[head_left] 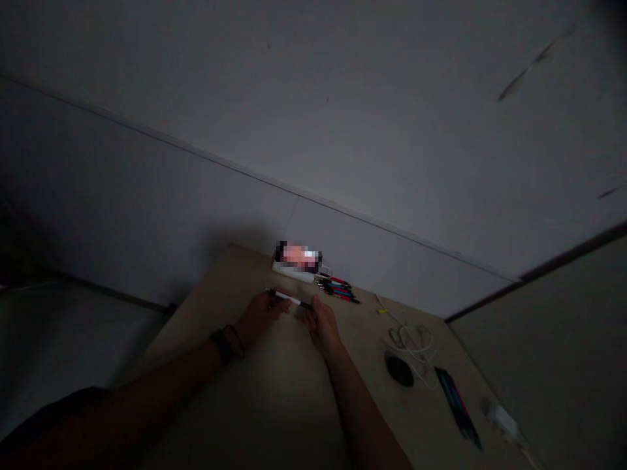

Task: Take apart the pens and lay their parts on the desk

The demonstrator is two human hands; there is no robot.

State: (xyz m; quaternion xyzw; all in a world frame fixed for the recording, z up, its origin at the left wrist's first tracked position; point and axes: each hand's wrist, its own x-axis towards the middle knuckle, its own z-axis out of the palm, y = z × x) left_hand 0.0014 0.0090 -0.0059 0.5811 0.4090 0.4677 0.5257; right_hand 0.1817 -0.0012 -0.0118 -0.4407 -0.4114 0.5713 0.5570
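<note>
A pen point(288, 298) with a white middle and dark ends is held up over the table, lying roughly level between my two hands. My left hand point(255, 316) pinches it near its left end; a dark watch and a band are on that wrist. Around the pen's right dark end, the fingers of my right hand point(321, 323) are closed. Just beyond my right hand lies a row of several pens point(339, 288) in black, red and blue. Behind the held pen, a phone point(298, 256) with a lit, blurred-out screen leans on a white block point(294, 271).
The pale table point(220, 274) meets a grey wall point(313, 130) at the back. To the right are a coiled white cable point(416, 343), a black mouse-like rounded object point(399, 369), a bundle of dark pens point(459, 408) and a white plug-like piece point(502, 418). The room is dim.
</note>
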